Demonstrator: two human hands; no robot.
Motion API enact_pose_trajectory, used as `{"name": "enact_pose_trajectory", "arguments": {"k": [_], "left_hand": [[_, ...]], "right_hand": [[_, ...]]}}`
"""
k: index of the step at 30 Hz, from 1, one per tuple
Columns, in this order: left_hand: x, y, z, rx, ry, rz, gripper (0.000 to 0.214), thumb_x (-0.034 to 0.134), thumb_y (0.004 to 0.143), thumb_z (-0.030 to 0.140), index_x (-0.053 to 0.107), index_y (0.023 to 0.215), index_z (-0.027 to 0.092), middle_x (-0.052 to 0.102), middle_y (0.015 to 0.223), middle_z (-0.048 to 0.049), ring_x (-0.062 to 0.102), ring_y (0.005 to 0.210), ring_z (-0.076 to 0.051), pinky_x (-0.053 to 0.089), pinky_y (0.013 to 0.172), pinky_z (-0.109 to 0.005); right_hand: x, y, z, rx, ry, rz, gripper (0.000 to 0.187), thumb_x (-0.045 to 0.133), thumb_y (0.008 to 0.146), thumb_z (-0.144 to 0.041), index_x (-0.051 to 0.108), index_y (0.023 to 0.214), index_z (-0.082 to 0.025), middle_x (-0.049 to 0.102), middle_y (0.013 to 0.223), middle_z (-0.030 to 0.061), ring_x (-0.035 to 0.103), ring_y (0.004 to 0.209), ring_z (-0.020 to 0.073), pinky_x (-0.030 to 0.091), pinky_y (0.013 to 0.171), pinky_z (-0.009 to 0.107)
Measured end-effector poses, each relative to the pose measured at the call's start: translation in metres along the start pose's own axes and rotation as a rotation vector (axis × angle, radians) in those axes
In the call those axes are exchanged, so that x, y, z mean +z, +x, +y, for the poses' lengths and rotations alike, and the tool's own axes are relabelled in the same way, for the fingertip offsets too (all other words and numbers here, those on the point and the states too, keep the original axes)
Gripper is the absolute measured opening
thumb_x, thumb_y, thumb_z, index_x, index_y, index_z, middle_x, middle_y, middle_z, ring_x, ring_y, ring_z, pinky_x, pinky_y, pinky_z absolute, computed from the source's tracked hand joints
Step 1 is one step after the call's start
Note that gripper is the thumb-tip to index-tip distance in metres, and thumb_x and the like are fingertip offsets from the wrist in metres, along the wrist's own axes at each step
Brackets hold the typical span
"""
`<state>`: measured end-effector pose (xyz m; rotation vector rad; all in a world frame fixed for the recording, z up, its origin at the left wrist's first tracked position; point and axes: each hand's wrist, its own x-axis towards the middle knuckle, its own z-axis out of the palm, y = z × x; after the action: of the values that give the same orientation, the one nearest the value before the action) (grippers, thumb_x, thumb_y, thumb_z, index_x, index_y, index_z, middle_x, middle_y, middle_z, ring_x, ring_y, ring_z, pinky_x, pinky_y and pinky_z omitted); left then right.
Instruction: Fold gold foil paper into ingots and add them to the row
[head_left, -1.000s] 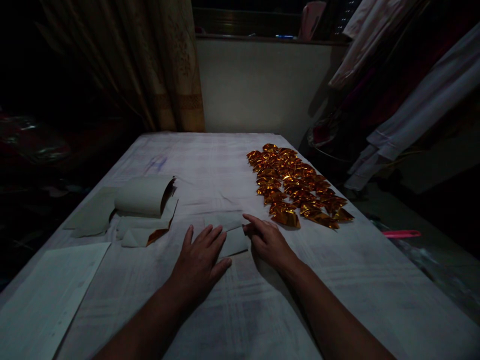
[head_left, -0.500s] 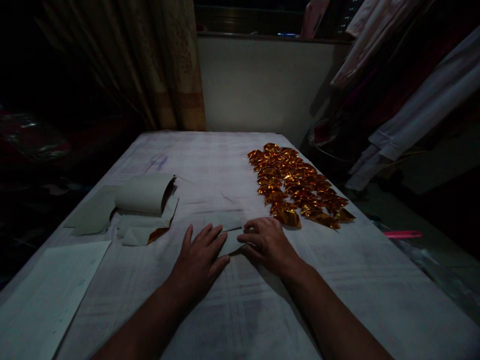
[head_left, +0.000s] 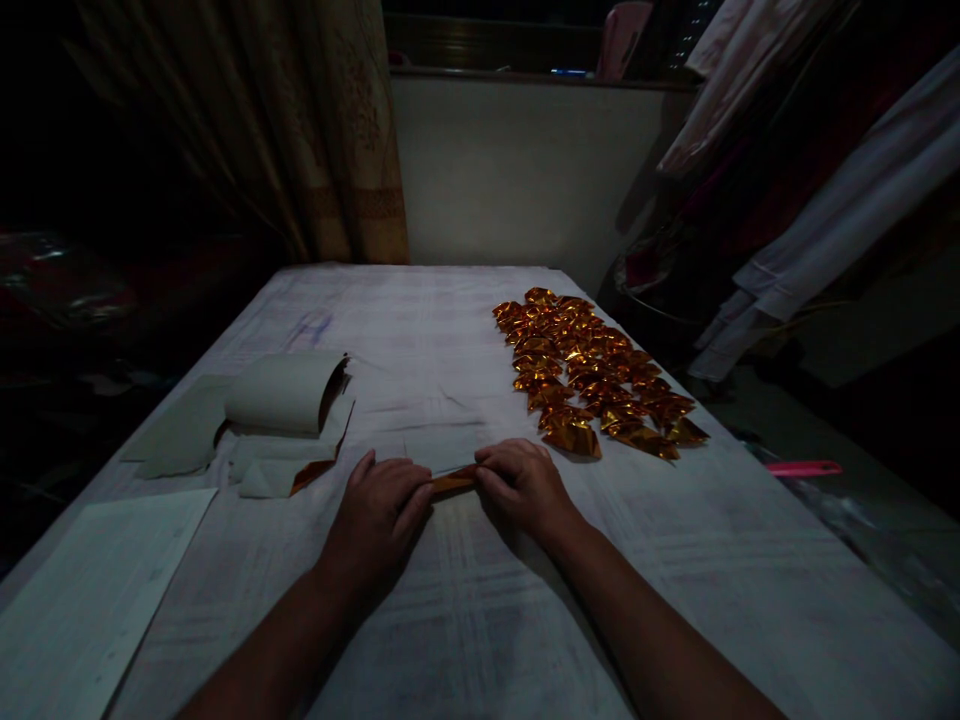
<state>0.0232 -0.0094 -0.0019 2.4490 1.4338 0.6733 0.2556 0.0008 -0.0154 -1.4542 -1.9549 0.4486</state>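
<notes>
A small paper sheet (head_left: 442,445), grey on top and gold underneath, lies on the white-covered table (head_left: 465,620) in front of me. My left hand (head_left: 379,515) and my right hand (head_left: 521,485) both pinch its near edge, which is turned up so a gold strip (head_left: 454,483) shows between them. To the right and farther back lies a heap of several folded gold paper pieces (head_left: 592,375), just beyond my right hand.
A loose pile of grey sheets (head_left: 277,420), one curled, sits at the left. A large pale sheet (head_left: 90,590) lies at the near left corner. Curtains hang behind the table, clothes hang at the right, and a pink object (head_left: 802,467) lies off the table's right side.
My left hand went from lying flat on the sheet to pinching it. Both hands have lifted and folded the near edge, exposing the gold side.
</notes>
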Motion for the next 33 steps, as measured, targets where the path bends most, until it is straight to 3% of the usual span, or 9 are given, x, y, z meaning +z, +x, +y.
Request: {"name": "enact_pose_trajectory", "arguments": {"k": [4,8,12,15,25,33], "left_hand": [[0.004,0.002,-0.005,-0.055,0.005,0.072,0.024,0.046,0.099,0.034,0.064,0.109,0.021,0.075,0.104,-0.0061,0.07,0.097,-0.024,0.04,0.11,-0.057],[0.007,0.001,0.002,0.078,0.098,0.142,0.034,0.044,0.1,0.026,0.057,0.13,0.019,0.069,0.127,-0.0117,0.063,0.118,-0.027,0.04,0.112,-0.056],[0.011,-0.004,0.02,0.275,0.191,0.063,0.037,0.044,0.099,0.019,0.059,0.133,0.019,0.062,0.14,-0.0107,0.049,0.137,-0.03,0.033,0.118,-0.057],[0.019,-0.008,0.027,0.336,0.204,-0.017,0.043,0.049,0.099,0.027,0.053,0.141,0.016,0.058,0.145,-0.0119,0.049,0.138,-0.03,0.037,0.117,-0.053],[0.028,-0.014,0.02,0.288,0.197,-0.081,0.063,0.052,0.099,0.041,0.034,0.155,0.017,0.047,0.154,-0.0137,0.041,0.144,-0.03,0.036,0.118,-0.05],[0.031,-0.014,0.018,0.266,0.204,-0.085,0.066,0.052,0.098,0.044,0.033,0.155,0.017,0.046,0.155,-0.0123,0.036,0.147,-0.03,0.031,0.12,-0.051]], "right_hand": [[0.004,0.004,-0.007,0.085,-0.072,0.027,0.01,0.066,0.082,-0.018,0.073,0.08,-0.025,0.077,0.091,0.0007,0.066,0.092,0.0207,0.04,0.084,0.035],[0.008,0.004,-0.011,0.116,-0.135,0.058,0.008,0.065,0.083,-0.018,0.07,0.079,-0.023,0.074,0.084,0.0019,0.063,0.089,0.0219,0.037,0.082,0.035],[0.01,0.003,-0.011,0.101,-0.177,0.065,0.009,0.064,0.086,-0.02,0.068,0.078,-0.022,0.071,0.083,0.0026,0.06,0.088,0.0217,0.035,0.081,0.035],[0.012,0.003,-0.009,0.082,-0.189,0.069,0.009,0.064,0.088,-0.021,0.067,0.08,-0.022,0.071,0.085,0.0026,0.059,0.089,0.0218,0.034,0.082,0.035],[0.015,0.002,-0.009,0.077,-0.241,0.087,0.014,0.062,0.093,-0.025,0.065,0.079,-0.023,0.069,0.087,0.0025,0.056,0.087,0.0215,0.032,0.078,0.034],[0.015,0.003,-0.012,0.081,-0.284,0.077,0.015,0.061,0.095,-0.026,0.064,0.081,-0.023,0.067,0.087,0.0032,0.056,0.088,0.022,0.032,0.078,0.034]]}}
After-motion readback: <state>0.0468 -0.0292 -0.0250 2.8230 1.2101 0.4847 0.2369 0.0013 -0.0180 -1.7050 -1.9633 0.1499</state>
